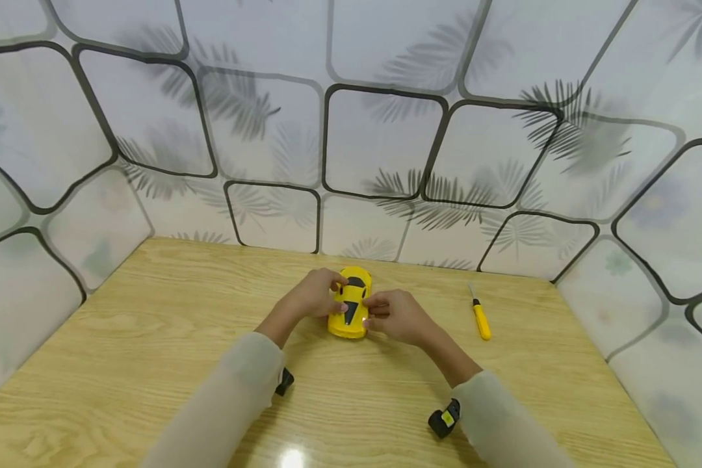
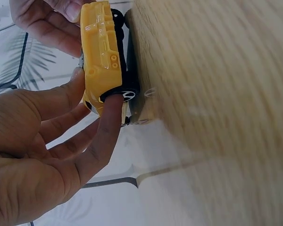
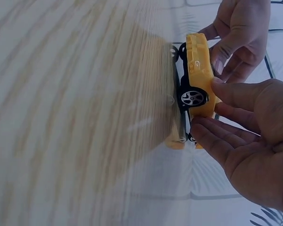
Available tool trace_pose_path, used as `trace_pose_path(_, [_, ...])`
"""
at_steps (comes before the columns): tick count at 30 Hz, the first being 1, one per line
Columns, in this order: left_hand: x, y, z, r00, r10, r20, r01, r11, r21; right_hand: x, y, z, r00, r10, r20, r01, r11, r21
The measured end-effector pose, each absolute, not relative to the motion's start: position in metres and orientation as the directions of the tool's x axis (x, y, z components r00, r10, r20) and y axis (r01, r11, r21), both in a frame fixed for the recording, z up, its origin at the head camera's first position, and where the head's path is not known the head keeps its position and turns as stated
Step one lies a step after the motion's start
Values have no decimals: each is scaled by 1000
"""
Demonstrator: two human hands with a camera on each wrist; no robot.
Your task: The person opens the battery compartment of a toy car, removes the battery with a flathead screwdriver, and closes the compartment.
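A yellow toy car [image 1: 355, 292] with dark windows stands on the wooden table, its black wheels close over the tabletop in both wrist views. My left hand [image 1: 316, 296] grips it from the left, thumb on the roof near the rear window and fingers along the side. In the left wrist view, one finger of the left hand [image 2: 52, 136] lies against a front wheel [image 2: 127, 95]. From the other side, my right hand [image 1: 399, 316] holds the car between thumb and fingers. The right wrist view has the right hand [image 3: 254, 127] beside a spoked wheel [image 3: 193, 98].
A screwdriver [image 1: 481, 320] with a yellow and black handle lies on the table to the right, its shaft pointing toward the back. Patterned white walls [image 1: 380, 143] with leaf prints border the wooden table [image 1: 152, 338] at the back and sides.
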State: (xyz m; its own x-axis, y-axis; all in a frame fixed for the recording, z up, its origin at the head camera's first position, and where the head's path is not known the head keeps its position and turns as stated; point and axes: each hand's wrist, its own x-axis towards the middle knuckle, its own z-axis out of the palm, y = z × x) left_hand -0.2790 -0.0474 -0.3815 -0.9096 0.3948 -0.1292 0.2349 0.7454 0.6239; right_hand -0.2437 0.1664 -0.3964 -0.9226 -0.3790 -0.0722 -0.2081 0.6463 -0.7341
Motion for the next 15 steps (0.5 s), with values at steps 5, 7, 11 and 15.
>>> trace_pose_path(5, [-278, -39, -381, -906, 399, -139, 231, 744, 627, -242, 177, -396, -915, -398, -63, -230, 644, -730])
trace_pose_path(7, [-277, -36, -381, -905, 401, -140, 234, 745, 624, -241, 182, -395, -909, -413, -56, -244, 638, -731])
trace_pose_path(11, [-276, -29, -382, -901, 410, -141, 243, 748, 618, -240, 191, -396, -896, -443, -40, -281, 635, -719])
trace_pose_path(15, [-273, -22, -380, -894, 422, -148, 251, 746, 617, -238, 199, -394, -883, -467, -48, -309, 656, -689])
